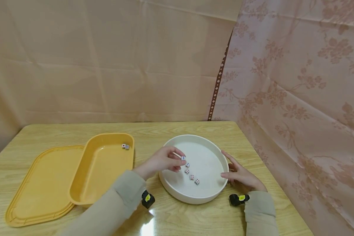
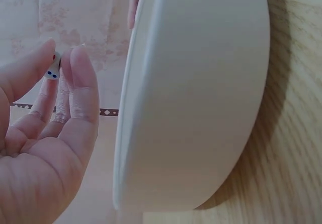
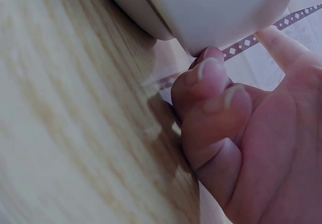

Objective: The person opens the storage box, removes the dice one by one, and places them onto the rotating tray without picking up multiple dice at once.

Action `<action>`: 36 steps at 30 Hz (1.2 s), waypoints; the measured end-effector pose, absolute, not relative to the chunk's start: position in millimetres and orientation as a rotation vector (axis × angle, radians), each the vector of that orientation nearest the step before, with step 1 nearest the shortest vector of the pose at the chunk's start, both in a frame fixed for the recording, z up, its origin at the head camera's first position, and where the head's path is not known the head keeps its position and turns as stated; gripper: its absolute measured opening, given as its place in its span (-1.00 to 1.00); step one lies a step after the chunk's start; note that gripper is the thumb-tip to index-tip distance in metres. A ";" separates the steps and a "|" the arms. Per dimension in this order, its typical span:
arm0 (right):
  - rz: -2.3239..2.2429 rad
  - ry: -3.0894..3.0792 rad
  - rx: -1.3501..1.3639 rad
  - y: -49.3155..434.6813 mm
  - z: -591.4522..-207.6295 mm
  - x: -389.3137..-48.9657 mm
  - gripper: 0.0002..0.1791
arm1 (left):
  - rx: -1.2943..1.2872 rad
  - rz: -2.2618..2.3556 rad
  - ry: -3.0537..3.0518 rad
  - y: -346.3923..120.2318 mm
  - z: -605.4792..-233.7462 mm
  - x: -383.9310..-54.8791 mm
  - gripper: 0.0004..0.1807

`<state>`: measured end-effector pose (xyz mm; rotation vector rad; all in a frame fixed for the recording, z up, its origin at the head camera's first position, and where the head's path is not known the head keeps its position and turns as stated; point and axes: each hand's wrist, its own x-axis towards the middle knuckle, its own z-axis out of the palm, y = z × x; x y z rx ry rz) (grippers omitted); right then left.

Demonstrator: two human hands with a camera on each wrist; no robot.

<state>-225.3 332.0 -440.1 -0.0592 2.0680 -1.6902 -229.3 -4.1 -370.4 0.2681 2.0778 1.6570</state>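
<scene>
My left hand point(image 1: 169, 160) pinches a small white die point(image 2: 53, 69) between thumb and fingertips, over the inside of a round white tray point(image 1: 207, 154). Blue dots and a red one show on the held die. Below it, several more dice point(image 1: 191, 177) lie in a slanting row on the tray floor, with red or blue dots facing up. At the tray's right side, my right hand point(image 1: 242, 175) holds the rim, thumb reaching over it and the index finger along the outside. Its other fingers curl beneath, close to the table, in the right wrist view.
Left of the round tray stands a deep yellow box point(image 1: 101, 170) with two dice point(image 1: 125, 146) in its far right corner. A flat yellow lid point(image 1: 44, 183) lies further left, partly under the box. Curtains point(image 1: 121, 65) hang behind the wooden table point(image 1: 153, 127) and along its right side.
</scene>
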 end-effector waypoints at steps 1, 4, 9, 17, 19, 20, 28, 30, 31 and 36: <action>-1.688 2.070 -0.060 332.0 -440.2 -225.3 0.05 | 0.270 1.659 2.073 -3.5 -372.0 -229.4 -0.72; -1.683 2.079 -0.064 332.1 -440.4 -225.4 0.04 | 0.277 1.655 2.073 -2.4 -375.6 -229.6 -0.73; -1.690 2.075 -0.062 331.9 -440.6 -225.2 0.04 | 0.279 1.650 2.066 -0.4 -380.8 -230.7 -0.73; -1.700 2.064 -0.062 332.1 -440.7 -225.2 0.05 | 0.290 1.612 2.058 4.5 -388.5 -232.6 -0.74; -1.697 2.068 -0.066 332.1 -440.4 -225.1 0.05 | 0.299 1.603 2.055 6.3 -389.8 -232.6 -0.74; -1.696 2.071 -0.071 332.2 -440.0 -224.9 0.04 | 0.302 1.595 2.055 7.2 -390.4 -232.6 -0.73; -1.694 2.072 -0.092 331.9 -437.4 -223.4 0.04 | 0.401 1.461 2.080 10.1 -390.7 -231.1 -0.76; -1.701 2.065 -0.087 332.0 -437.6 -223.2 0.04 | 0.441 1.426 2.075 10.9 -392.1 -230.9 -0.79; -1.704 2.061 -0.084 332.0 -437.8 -223.3 0.04 | 0.458 1.405 2.072 11.4 -392.7 -230.8 -0.80; -1.712 2.052 -0.090 331.4 -438.3 -223.6 0.06 | 0.510 1.327 2.050 13.5 -394.7 -229.7 -0.85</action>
